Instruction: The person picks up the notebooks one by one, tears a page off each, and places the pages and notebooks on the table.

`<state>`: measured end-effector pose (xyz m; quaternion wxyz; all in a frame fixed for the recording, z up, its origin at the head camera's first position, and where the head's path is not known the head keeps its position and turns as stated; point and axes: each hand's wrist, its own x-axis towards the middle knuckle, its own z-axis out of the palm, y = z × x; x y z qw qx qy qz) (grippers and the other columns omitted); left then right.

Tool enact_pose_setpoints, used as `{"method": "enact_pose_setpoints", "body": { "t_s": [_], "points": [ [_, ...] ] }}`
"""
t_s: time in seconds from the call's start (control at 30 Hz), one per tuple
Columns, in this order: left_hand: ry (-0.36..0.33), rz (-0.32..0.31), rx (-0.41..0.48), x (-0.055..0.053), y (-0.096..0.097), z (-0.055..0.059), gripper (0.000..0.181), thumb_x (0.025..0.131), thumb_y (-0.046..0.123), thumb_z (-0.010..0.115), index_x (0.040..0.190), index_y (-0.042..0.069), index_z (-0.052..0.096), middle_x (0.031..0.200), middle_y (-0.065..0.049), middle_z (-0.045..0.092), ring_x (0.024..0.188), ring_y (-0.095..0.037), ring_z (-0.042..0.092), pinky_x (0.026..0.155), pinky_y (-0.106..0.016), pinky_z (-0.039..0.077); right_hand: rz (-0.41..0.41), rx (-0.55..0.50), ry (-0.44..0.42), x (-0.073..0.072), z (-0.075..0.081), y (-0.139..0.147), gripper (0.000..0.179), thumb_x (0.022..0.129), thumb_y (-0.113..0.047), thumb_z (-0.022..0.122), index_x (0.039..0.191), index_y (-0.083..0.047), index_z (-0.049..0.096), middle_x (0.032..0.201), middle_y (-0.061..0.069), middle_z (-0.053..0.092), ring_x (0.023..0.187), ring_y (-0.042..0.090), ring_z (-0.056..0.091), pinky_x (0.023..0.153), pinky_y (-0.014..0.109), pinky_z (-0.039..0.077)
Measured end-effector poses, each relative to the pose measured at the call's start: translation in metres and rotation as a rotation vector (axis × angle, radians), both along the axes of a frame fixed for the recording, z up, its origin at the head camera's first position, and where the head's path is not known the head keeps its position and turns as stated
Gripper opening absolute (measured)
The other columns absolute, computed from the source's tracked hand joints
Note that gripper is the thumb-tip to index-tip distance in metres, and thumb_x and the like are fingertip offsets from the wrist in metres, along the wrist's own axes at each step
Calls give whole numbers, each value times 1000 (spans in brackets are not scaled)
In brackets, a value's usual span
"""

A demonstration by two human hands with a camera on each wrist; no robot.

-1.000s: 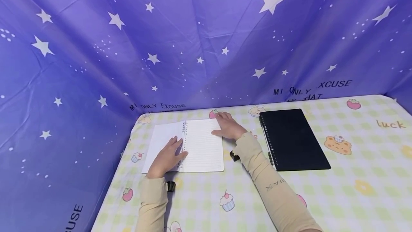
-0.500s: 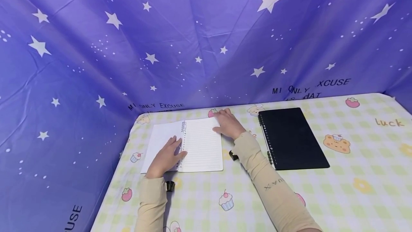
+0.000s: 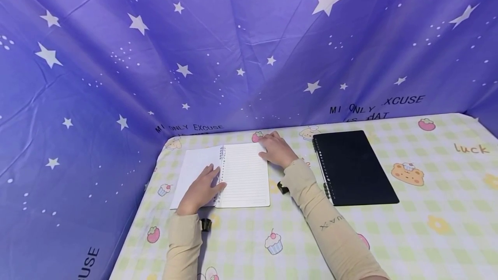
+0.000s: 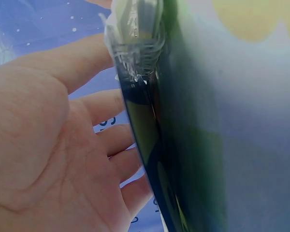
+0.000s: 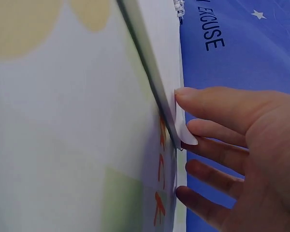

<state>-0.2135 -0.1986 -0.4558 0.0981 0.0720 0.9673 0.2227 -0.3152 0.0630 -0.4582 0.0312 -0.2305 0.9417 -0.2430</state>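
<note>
Nearest, your right sleeve (image 3: pixel 334 224) slants over the checked tablecloth (image 3: pixel 237 245), its letters hard to read. At 11 o'clock the lined notebook (image 3: pixel 245 180) lies open; your left hand (image 3: pixel 200 191) rests, unclenched, over its binding (image 3: pixel 223 154). Your right hand (image 3: pixel 277 151), loosely spread, touches its 1 o'clock corner, where a page corner (image 5: pixel 189 134) curls. Cloth separates it from the black notebook (image 3: pixel 355 170) at 1 o'clock. At 2 o'clock, "luck" (image 3: pixel 471 148) is printed. The table's far edge (image 3: pixel 229 134) meets a starry curtain (image 3: pixel 249 94) reading "MI ONLY EXCUSE".
</note>
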Motion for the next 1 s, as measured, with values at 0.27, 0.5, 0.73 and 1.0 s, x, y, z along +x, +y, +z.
{"method": "enact_pose_setpoints", "body": {
  "t_s": [0.27, 0.5, 0.73, 1.0],
  "points": [
    [-1, -1, 9, 1, 2, 2, 63, 97, 31, 62, 148, -2, 42, 158, -25, 29, 150, -39, 21, 120, -54, 23, -38, -63, -21, -1, -1, 1, 42, 95, -13, 66, 136, -9, 61, 143, 14, 54, 137, 33, 40, 114, 50, 36],
    [2, 0, 8, 2, 2, 2, 63, 97, 30, 62, 147, -3, 43, 158, -26, 30, 149, -39, 21, 120, -53, 23, -71, -189, 46, 0, 1, -2, 23, 96, -6, 64, 117, -3, 69, 112, 14, 71, 90, 24, 67, 88, 38, 54],
    [11, 3, 20, 2, 1, 3, 63, 97, 30, 62, 147, -3, 43, 157, -26, 30, 149, -39, 22, 120, -53, 23, -99, -271, 109, 3, 3, -4, 19, 97, -5, 63, 111, -6, 76, 103, 12, 74, 67, 18, 59, 66, 30, 48],
    [42, 0, 5, -2, -1, 6, 60, 97, 33, 63, 143, -3, 49, 153, -25, 39, 144, -41, 32, 118, -54, 28, -118, -298, 152, 9, 5, -13, 11, 92, -11, 70, 92, -6, 80, 84, 6, 74, 78, 20, 68, 75, 33, 54]
  ]
}}
